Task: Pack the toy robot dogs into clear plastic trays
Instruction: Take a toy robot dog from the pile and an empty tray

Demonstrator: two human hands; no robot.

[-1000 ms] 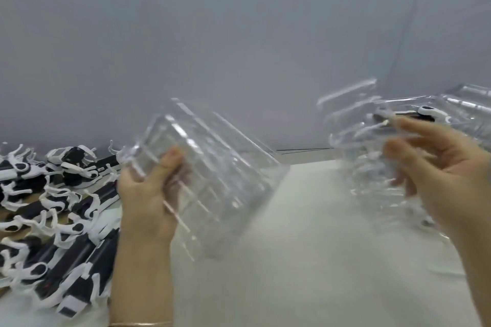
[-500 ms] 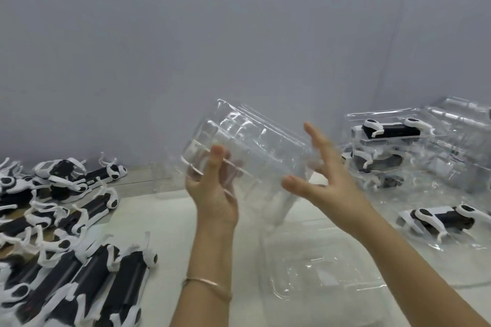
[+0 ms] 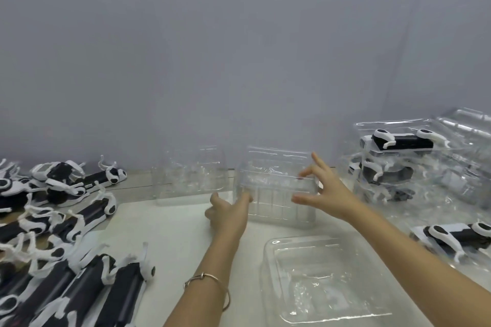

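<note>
A person's left hand grips the left edge of a clear plastic tray at the far centre of the table, the right hand touching its right side with fingers spread, as toy robot dogs lie heaped at left.

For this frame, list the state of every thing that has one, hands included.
Upright tray: empty, held on edge.
Left hand: grips upright tray's left edge.
Right hand: open, fingertips touching that tray's right side.
Flat tray: empty, lying nearest the person.
Back tray: empty, standing on edge.
Packed toy dogs: inside stacked trays.
Loose toy dogs: unpacked, piled left.
</note>
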